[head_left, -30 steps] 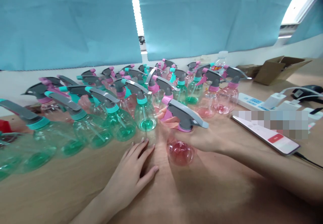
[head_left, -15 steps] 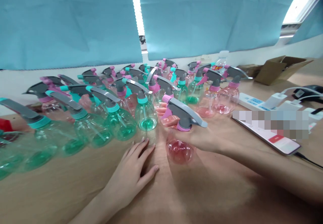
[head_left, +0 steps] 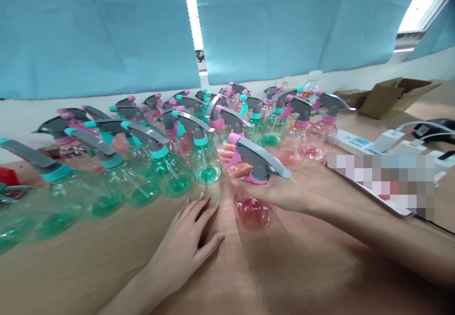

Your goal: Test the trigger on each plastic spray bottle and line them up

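Observation:
My right hand (head_left: 245, 177) is wrapped round the neck of a pink spray bottle (head_left: 254, 213) with a grey and pink trigger head. The bottle stands upright on the wooden table, and its clear body looks pinkish red near the bottom. Part of my palm and thumb is hidden behind the trigger head. Flat on the table to the left lies my left hand (head_left: 195, 229), fingers apart and holding nothing. Its fingertips are close to a green spray bottle (head_left: 206, 166) and another green spray bottle (head_left: 172, 175).
Several more green and pink spray bottles crowd the table (head_left: 106, 267) behind and to the left. On the right are a phone (head_left: 394, 203), a white power strip (head_left: 359, 142) with plugs and cables, and an open cardboard box (head_left: 382, 99). A blue curtain (head_left: 106, 31) hangs behind.

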`<state>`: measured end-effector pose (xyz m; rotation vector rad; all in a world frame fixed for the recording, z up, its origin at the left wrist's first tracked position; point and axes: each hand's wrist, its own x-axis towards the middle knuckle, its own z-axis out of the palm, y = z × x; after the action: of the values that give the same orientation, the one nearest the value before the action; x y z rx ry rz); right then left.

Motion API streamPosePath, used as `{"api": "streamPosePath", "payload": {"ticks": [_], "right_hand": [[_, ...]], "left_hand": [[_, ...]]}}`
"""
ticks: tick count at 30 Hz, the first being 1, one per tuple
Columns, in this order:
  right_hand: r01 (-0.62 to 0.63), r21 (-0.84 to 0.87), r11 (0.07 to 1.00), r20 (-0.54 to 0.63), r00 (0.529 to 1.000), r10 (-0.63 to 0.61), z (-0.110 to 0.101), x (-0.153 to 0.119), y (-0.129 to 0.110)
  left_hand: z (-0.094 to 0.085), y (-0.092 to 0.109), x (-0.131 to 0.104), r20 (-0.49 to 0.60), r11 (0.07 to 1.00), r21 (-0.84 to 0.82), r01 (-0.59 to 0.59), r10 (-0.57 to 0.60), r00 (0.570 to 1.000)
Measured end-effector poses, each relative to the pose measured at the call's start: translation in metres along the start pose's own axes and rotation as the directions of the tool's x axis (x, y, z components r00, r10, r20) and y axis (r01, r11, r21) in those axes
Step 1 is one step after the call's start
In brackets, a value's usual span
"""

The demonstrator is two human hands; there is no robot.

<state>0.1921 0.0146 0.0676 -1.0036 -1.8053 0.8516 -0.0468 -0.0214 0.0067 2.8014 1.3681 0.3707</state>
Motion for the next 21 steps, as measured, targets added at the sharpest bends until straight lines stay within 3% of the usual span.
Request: {"api": "streamPosePath", "payload": {"ticks": [21], "right_hand": [[-0.028, -0.068, 0.997, 0.034, 0.999, 0.030, -0.008, 0.003, -0.028]], "left_hand": [[-0.003, 0.001, 0.002, 0.014, 1.000, -0.001, -0.002, 0.002, 1.000]]}}
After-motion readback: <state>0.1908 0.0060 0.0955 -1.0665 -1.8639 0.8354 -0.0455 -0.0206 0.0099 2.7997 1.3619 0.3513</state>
